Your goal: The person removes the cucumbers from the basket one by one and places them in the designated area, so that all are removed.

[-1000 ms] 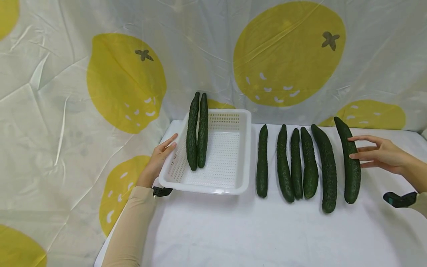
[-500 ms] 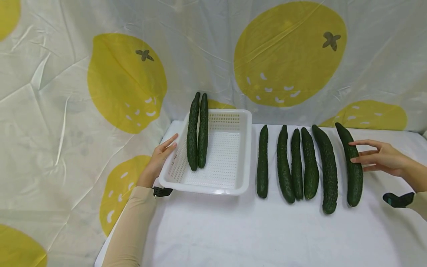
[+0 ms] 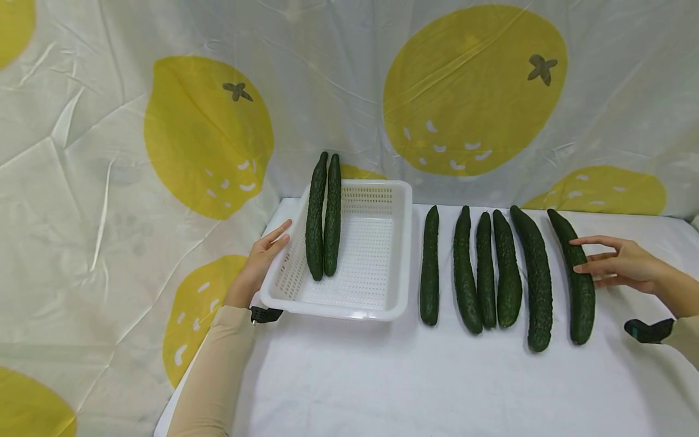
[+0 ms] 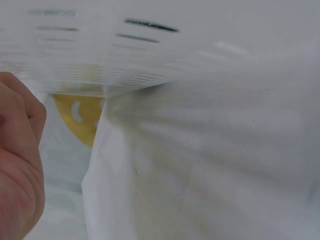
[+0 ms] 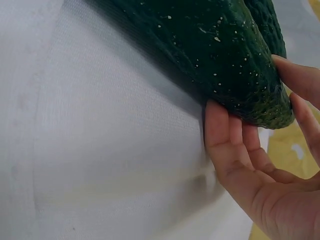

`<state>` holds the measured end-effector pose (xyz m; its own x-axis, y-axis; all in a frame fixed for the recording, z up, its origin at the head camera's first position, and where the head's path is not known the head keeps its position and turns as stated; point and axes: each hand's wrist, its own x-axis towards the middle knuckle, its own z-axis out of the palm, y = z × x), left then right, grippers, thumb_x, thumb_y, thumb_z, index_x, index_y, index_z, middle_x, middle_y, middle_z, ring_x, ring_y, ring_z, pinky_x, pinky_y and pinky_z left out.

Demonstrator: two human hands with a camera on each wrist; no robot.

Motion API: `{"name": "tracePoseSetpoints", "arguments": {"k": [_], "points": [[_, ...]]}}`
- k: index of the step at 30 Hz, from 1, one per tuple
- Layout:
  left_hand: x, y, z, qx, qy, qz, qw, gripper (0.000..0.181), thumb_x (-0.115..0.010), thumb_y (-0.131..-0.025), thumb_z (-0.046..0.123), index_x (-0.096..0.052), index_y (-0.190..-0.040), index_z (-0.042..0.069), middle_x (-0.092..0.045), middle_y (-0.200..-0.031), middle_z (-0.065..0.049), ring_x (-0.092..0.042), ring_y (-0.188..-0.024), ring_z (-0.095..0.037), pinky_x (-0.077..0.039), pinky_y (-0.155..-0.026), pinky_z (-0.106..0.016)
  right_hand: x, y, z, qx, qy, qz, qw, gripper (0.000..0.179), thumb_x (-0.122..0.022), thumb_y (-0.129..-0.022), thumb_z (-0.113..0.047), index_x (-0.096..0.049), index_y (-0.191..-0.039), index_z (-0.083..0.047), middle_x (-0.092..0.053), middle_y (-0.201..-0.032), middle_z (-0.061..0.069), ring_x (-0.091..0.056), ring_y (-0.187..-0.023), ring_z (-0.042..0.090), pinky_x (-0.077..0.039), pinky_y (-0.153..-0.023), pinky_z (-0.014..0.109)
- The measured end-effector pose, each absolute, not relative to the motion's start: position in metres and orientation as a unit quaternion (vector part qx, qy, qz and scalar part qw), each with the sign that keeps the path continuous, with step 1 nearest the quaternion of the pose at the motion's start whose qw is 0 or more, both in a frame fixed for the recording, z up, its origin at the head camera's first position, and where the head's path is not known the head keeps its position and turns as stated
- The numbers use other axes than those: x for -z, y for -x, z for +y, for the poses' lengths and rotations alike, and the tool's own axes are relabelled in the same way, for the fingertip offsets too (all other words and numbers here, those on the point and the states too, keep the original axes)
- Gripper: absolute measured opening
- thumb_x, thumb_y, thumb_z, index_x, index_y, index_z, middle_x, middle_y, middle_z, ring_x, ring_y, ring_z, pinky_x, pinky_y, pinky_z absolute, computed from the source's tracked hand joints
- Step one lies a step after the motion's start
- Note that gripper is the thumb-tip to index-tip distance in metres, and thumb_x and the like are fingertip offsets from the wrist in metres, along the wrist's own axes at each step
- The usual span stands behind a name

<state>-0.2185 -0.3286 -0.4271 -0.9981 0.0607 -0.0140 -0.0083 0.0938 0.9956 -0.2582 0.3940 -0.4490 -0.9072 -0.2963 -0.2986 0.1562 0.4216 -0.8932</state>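
Observation:
My left hand point(image 3: 256, 267) holds the left side of a white plastic basket point(image 3: 401, 255), thumb and a finger at its rim; the remaining fingers are mostly hidden. In the left wrist view, the slotted basket wall point(image 4: 165, 55) overhangs white cloth beside that hand. Two dark green cucumbers lean side by side inside the basket, their upper ends beyond its back rim. At the far right, my right hand point(image 3: 628, 264) holds the rightmost cucumber point(image 3: 570, 267) from its right side. The right wrist view shows fingers and thumb on opposite sides of this bumpy cucumber point(image 5: 215, 55).
Several more cucumbers lie roughly parallel between the basket and my right hand, including a long curved one point(image 3: 537, 279) nearest the held one. A white cloth point(image 3: 437, 388) covers the table. Lemon-print sheeting point(image 3: 338, 79) hangs behind and to the left.
My right hand has brought the rightmost cucumber slightly toward me and to the right. The left hand, the basket and the other cucumbers have stayed in place.

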Motion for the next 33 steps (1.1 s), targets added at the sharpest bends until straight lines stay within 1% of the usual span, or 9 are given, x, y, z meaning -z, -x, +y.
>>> {"name": "tracePoseSetpoints", "arguments": {"k": [4,8,14,22,25,27,29,31,33], "points": [[0.4269,0.218,-0.3282,-0.67,-0.019,0.741,0.026,0.055,-0.054,-0.105,0.03,-0.036,-0.156,0.021,-0.048,-0.142,-0.024,-0.062,-0.103,-0.015,-0.054,-0.082,-0.028,0.4506,0.258,0.3931,0.525,0.047,0.823,0.209,0.049,-0.07,-0.094,-0.009,-0.063,-0.129,-0.042,-0.051,-0.132,0.018,-0.048,-0.091,-0.016,-0.057,-0.078,0.044],[0.427,0.2173,-0.3282,-0.67,-0.019,0.742,0.027,0.055,-0.053,-0.105,0.03,-0.036,-0.156,0.021,-0.047,-0.143,-0.026,-0.062,-0.104,-0.016,-0.054,-0.082,-0.029,0.4506,0.2563,0.3903,0.522,0.047,0.826,0.208,0.048,-0.071,-0.094,-0.01,-0.064,-0.129,-0.042,-0.036,-0.142,0.038,-0.05,-0.092,-0.014,-0.057,-0.078,0.044],[0.4267,0.2169,-0.3284,-0.668,-0.026,0.743,0.023,0.055,-0.054,-0.105,0.03,-0.036,-0.156,0.021,-0.047,-0.143,-0.024,-0.061,-0.105,-0.016,-0.054,-0.082,-0.029,0.4493,0.2542,0.3864,0.518,0.043,0.829,0.206,0.048,-0.073,-0.092,-0.012,-0.064,-0.123,-0.048,-0.022,-0.145,0.047,-0.053,-0.091,-0.011,-0.057,-0.077,0.044],[0.4284,0.2182,-0.3296,-0.668,-0.025,0.744,0.02,0.054,-0.054,-0.104,0.031,-0.038,-0.155,0.024,-0.05,-0.141,-0.02,-0.062,-0.105,-0.017,-0.055,-0.081,-0.03,0.4484,0.254,0.3846,0.512,0.041,0.832,0.209,0.047,-0.071,-0.094,-0.015,-0.06,-0.117,-0.055,-0.021,-0.144,0.048,-0.056,-0.091,-0.006,-0.057,-0.078,0.042],[0.4286,0.2187,-0.3294,-0.669,-0.021,0.743,0.023,0.055,-0.055,-0.104,0.032,-0.038,-0.156,0.024,-0.049,-0.141,-0.018,-0.062,-0.105,-0.017,-0.055,-0.081,-0.03,0.4483,0.254,0.3845,0.516,0.046,0.829,0.209,0.047,-0.071,-0.094,-0.014,-0.061,-0.117,-0.054,-0.024,-0.141,0.047,-0.059,-0.091,-0.002,-0.057,-0.077,0.042],[0.4283,0.2186,-0.3292,-0.67,-0.02,0.742,0.026,0.055,-0.055,-0.104,0.032,-0.038,-0.156,0.024,-0.049,-0.142,-0.018,-0.062,-0.105,-0.017,-0.055,-0.081,-0.03,0.4478,0.2539,0.385,0.52,0.048,0.828,0.206,0.046,-0.07,-0.095,-0.011,-0.063,-0.117,-0.051,-0.03,-0.138,0.045,-0.06,-0.091,0.0,-0.057,-0.077,0.041],[0.4281,0.2184,-0.329,-0.671,-0.02,0.741,0.027,0.056,-0.055,-0.104,0.032,-0.037,-0.156,0.023,-0.049,-0.143,-0.019,-0.062,-0.105,-0.018,-0.055,-0.081,-0.031,0.447,0.2544,0.3861,0.523,0.046,0.827,0.201,0.046,-0.07,-0.094,-0.009,-0.064,-0.115,-0.05,-0.045,-0.129,0.038,-0.062,-0.089,0.003,-0.057,-0.076,0.041],[0.428,0.2183,-0.3291,-0.671,-0.021,0.74,0.028,0.056,-0.054,-0.104,0.032,-0.036,-0.156,0.023,-0.049,-0.142,-0.019,-0.062,-0.105,-0.018,-0.055,-0.081,-0.031,0.4461,0.2548,0.3878,0.529,0.042,0.825,0.193,0.047,-0.07,-0.094,-0.007,-0.066,-0.112,-0.049,-0.058,-0.118,0.024,-0.065,-0.087,0.008,-0.057,-0.075,0.04],[0.4281,0.2182,-0.3292,-0.672,-0.02,0.739,0.027,0.055,-0.055,-0.104,0.032,-0.037,-0.156,0.023,-0.05,-0.141,-0.019,-0.062,-0.105,-0.018,-0.055,-0.081,-0.031,0.4452,0.2552,0.3898,0.535,0.034,0.823,0.185,0.048,-0.069,-0.094,-0.005,-0.065,-0.108,-0.051,-0.064,-0.107,0.008,-0.067,-0.084,0.013,-0.058,-0.073,0.039]]}}
